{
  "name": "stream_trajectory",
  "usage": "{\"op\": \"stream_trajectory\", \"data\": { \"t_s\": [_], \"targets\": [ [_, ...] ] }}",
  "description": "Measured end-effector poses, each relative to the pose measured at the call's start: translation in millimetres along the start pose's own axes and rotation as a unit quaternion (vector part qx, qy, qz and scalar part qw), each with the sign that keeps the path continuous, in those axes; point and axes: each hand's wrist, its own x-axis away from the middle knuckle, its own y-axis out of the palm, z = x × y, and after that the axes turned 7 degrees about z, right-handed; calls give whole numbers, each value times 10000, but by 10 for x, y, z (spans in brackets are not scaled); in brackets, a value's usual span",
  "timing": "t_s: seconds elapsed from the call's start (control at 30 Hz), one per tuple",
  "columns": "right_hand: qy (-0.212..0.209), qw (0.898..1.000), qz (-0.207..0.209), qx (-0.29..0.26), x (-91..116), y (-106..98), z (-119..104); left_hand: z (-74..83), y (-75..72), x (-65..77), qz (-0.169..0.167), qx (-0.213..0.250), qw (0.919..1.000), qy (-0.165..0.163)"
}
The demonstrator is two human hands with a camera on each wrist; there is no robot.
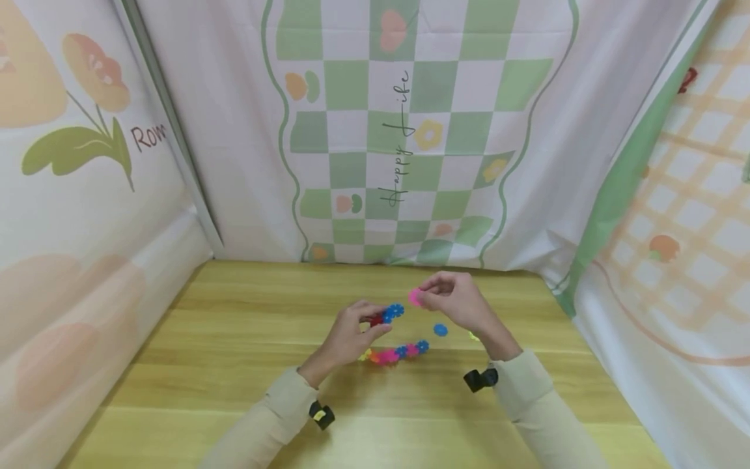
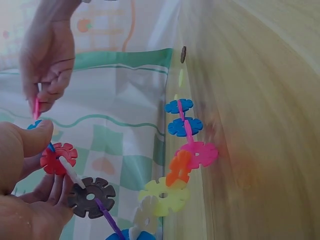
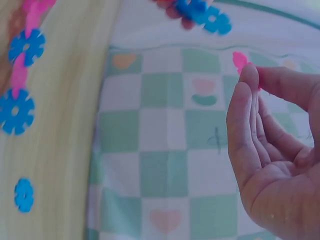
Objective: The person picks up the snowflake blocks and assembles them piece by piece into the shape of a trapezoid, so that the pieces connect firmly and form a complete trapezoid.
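Note:
My left hand (image 1: 351, 332) grips one end of a chain of slotted plastic snowflake discs, with a blue disc (image 1: 396, 311) sticking out past the fingertips. Behind it on the chain come a red disc (image 2: 59, 158), a white disc (image 2: 72, 172), a dark grey disc (image 2: 91, 197) and a purple disc (image 2: 110, 219). The rest of the chain, including a yellow disc (image 2: 164, 195) and an orange disc (image 2: 179, 167), trails onto the table. To the right, my right hand (image 1: 457, 303) pinches a pink disc (image 1: 415, 297) between thumb and fingertips, apart from the chain's blue end.
A loose blue disc (image 1: 441, 329) lies on the wooden table (image 1: 246, 365) below my right hand. Partly behind the right wrist is a yellow piece (image 1: 474, 336). Printed curtains (image 1: 398, 143) stand around the table at the back and both sides.

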Motion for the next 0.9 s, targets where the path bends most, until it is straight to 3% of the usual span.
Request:
{"op": "stream_trajectory", "data": {
  "t_s": [0.27,0.6,0.9],
  "targets": [
    [-40,9999,-84,78,93,79,-164,7,14,-10,58,-70,9999,60],
    [246,9988,-31,432,102,115,-273,20,70,12,387,-767,9936,737],
    [408,9977,-307,449,53,54,-279,21,109,14,396,-825,9920,867]
  ]
}}
